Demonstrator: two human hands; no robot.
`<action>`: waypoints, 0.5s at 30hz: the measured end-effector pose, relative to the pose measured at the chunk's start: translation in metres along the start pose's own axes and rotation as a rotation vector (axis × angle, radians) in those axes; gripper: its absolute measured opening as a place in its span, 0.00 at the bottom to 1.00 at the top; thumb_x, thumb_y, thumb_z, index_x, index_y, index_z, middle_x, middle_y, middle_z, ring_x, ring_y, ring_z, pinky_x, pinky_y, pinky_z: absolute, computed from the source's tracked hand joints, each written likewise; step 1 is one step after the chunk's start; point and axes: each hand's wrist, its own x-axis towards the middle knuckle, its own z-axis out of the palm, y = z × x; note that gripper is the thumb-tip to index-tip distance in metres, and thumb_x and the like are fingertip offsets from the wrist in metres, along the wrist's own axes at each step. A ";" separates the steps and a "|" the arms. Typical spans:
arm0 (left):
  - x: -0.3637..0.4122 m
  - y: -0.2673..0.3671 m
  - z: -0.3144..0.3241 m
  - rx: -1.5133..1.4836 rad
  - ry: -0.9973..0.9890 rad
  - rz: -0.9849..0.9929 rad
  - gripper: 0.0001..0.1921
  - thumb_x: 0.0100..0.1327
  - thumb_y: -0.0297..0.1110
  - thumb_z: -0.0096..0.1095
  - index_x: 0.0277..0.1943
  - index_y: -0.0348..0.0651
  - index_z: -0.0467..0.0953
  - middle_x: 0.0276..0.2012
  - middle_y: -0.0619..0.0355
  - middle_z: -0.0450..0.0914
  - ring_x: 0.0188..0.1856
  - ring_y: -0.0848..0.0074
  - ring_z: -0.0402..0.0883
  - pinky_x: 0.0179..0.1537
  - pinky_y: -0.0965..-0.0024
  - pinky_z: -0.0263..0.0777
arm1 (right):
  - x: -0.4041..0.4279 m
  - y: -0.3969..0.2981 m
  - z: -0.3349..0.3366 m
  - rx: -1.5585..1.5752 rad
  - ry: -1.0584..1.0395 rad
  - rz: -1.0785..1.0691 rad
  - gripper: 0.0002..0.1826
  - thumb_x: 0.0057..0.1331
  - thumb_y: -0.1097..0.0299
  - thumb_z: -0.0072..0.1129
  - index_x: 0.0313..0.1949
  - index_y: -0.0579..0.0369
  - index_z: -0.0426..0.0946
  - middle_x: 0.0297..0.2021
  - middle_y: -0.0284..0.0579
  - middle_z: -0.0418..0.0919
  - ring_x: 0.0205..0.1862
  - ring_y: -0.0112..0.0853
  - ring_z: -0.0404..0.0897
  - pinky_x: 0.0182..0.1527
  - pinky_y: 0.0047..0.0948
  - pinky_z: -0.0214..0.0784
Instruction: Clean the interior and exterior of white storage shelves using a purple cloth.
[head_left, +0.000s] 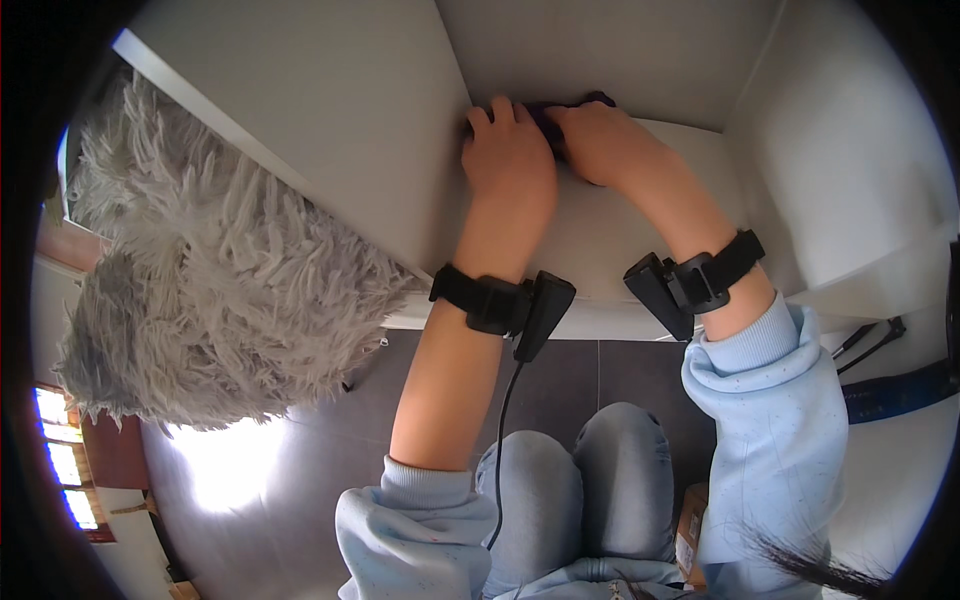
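Observation:
Both my arms reach into a white box-like compartment (660, 255). A dark purple cloth-like item (546, 124) lies at its far left corner, against the back wall. My left hand (510, 154) rests on the left end of the item, fingers spread and partly curled over it. Close beside it, my right hand (604, 142) has its fingers bent on the item's right part. The fingertips are partly hidden, so a firm hold by either hand cannot be made out. A black strap with a black device sits on each forearm.
A grey shaggy fur-like cover (240, 262) hangs left of the compartment's side panel (337, 127). A cable (501, 450) runs down from the left strap device. Below are my knees, dark floor tiles (562, 382) and a cardboard box (691, 532). Black tubing (892, 390) is at right.

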 end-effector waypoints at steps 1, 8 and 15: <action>0.001 -0.003 0.001 -0.018 -0.018 -0.011 0.26 0.58 0.26 0.59 0.60 0.32 0.66 0.58 0.45 0.70 0.60 0.50 0.66 0.57 0.58 0.70 | 0.001 0.001 0.003 0.039 0.012 0.020 0.19 0.62 0.70 0.55 0.54 0.56 0.73 0.37 0.58 0.81 0.44 0.50 0.79 0.49 0.44 0.72; -0.006 0.001 0.005 -0.015 0.041 -0.075 0.25 0.59 0.27 0.57 0.62 0.41 0.68 0.55 0.52 0.74 0.57 0.53 0.70 0.52 0.57 0.74 | -0.007 -0.001 -0.004 0.066 0.099 0.070 0.25 0.62 0.68 0.55 0.60 0.52 0.69 0.43 0.58 0.80 0.48 0.50 0.78 0.51 0.43 0.70; -0.096 -0.006 -0.018 -0.102 0.120 0.015 0.28 0.51 0.26 0.60 0.59 0.35 0.69 0.58 0.48 0.72 0.60 0.53 0.70 0.51 0.57 0.74 | -0.098 -0.040 0.015 0.037 0.238 -0.046 0.25 0.58 0.72 0.53 0.57 0.57 0.69 0.45 0.61 0.77 0.44 0.50 0.79 0.41 0.44 0.75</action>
